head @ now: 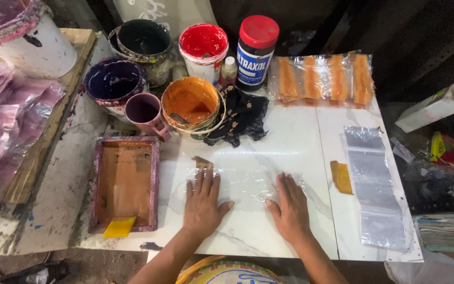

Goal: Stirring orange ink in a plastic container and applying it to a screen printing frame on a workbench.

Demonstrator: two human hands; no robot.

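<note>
Both hands are lying flat, fingers spread and palms down, gripping nothing. The left hand (202,202) and right hand (291,206) are pressing the two ends of a clear plastic sheet (245,181) that is resting on the white marble surface (290,137). The sheet's long axis is running left to right across the surface, between the hands. A wooden printing frame (125,181) is lying just left of the left hand, with an orange paint pot (191,102) beyond it.

Both hands, left hand (202,202) and right hand (291,206), lie flat on a clear plastic sheet (245,181) near the table's (290,137) near edge. Framed screen (125,183) sits left, paint tubs (191,105) far, bag strip (375,186) right.
</note>
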